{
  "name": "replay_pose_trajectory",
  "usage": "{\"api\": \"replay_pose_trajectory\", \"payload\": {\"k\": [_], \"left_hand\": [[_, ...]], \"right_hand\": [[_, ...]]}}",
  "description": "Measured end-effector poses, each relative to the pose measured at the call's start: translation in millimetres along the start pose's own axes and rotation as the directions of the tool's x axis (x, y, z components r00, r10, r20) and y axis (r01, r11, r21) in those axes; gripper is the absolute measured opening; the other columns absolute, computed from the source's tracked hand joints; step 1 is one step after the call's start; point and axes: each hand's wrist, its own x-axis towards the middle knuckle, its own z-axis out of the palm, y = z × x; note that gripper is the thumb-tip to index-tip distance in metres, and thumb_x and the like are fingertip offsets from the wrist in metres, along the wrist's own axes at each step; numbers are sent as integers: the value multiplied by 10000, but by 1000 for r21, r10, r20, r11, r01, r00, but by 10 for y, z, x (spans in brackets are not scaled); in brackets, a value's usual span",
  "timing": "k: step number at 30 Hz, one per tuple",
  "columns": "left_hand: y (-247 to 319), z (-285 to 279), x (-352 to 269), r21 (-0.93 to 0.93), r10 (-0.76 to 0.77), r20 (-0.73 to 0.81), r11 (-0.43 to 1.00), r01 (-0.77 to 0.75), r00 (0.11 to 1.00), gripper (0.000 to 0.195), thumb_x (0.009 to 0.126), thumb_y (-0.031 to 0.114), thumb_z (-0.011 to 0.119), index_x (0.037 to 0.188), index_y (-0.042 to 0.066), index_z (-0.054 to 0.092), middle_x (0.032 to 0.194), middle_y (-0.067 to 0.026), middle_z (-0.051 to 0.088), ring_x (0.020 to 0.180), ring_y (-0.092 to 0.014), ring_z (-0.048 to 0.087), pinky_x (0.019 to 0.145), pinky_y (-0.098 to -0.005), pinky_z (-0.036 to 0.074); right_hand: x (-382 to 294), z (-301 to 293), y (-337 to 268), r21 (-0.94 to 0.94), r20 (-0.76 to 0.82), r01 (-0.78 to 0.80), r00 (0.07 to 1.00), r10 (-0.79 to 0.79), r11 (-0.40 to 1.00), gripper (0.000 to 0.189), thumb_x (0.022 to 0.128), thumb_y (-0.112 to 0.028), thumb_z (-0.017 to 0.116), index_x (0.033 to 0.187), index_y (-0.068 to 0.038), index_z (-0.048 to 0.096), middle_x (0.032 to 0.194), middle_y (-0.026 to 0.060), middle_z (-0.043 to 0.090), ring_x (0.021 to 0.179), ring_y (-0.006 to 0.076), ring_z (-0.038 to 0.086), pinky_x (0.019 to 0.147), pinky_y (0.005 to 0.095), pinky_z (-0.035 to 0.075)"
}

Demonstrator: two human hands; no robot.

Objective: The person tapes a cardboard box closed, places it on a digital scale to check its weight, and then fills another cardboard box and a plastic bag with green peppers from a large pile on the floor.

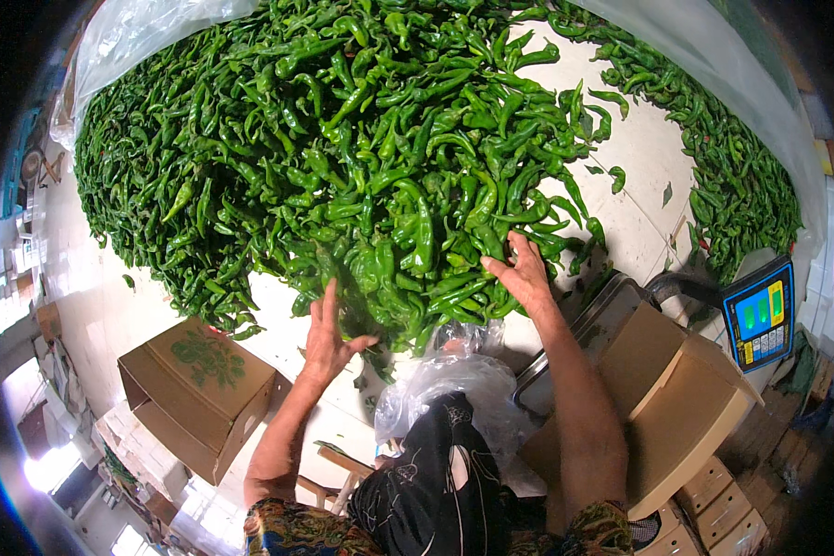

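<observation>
A large heap of green peppers (361, 160) is spread over a pale tiled floor (618, 201) before me. At the heap's near left edge, my left hand (330, 340) has its fingers apart and nothing in its grasp. My right hand (521, 271) rests at the near right side of the heap, thumb and fingers spread, fingertips touching peppers. Between my forearms, close to my knees, lies a clear plastic bag (452, 382), with the nearest peppers beside its upper edge.
An empty cardboard box (201, 389) lies at left. On the right, an open cardboard box (674, 410) stands by a digital scale display (757, 316). More peppers (743, 181) lie at far right along plastic sheeting (757, 76). Stacked cartons (719, 500) stand at lower right.
</observation>
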Motion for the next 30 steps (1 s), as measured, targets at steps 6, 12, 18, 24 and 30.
{"api": "replay_pose_trajectory", "payload": {"k": [6,12,18,24,30], "left_hand": [[198,463,308,226,137,-244,971,-80,960,1351,506,276,975,1598,93,201,1553,-296,265,1385,-479,351,1138,-509,366],[362,388,449,271,242,-164,943,-192,956,1370,514,316,958,1608,98,163,1569,-235,310,1377,-444,410,1053,-477,467],[625,94,834,163,188,67,967,-197,980,1388,505,318,975,1616,308,143,1435,-224,468,1261,-459,526,1027,-492,485],[591,134,924,53,322,88,943,-327,943,1354,514,323,966,1612,279,174,1517,-212,429,1341,-436,482,1080,-471,463],[538,194,942,-2,336,56,942,-336,940,1291,536,391,945,1602,240,233,1488,-191,466,1305,-414,519,1080,-460,465]], "right_hand": [[-48,72,-344,239,195,-156,975,110,958,874,765,-433,841,1380,-12,384,1281,225,588,1134,327,595,973,414,478],[-32,102,-377,343,309,-168,949,58,924,798,899,-442,742,1488,-81,343,1384,154,532,1241,227,520,1061,388,392],[-86,-27,-715,423,408,-324,902,141,846,978,869,-571,730,1593,-164,213,1562,129,370,1418,273,374,1155,438,293],[-72,-53,-724,564,486,-458,857,173,688,785,938,-583,639,1553,-243,291,1544,40,394,1338,244,451,882,460,518],[-185,34,-840,533,439,-409,882,171,741,925,852,-645,692,1567,-209,300,1536,74,432,1394,238,423,834,398,564]]}}
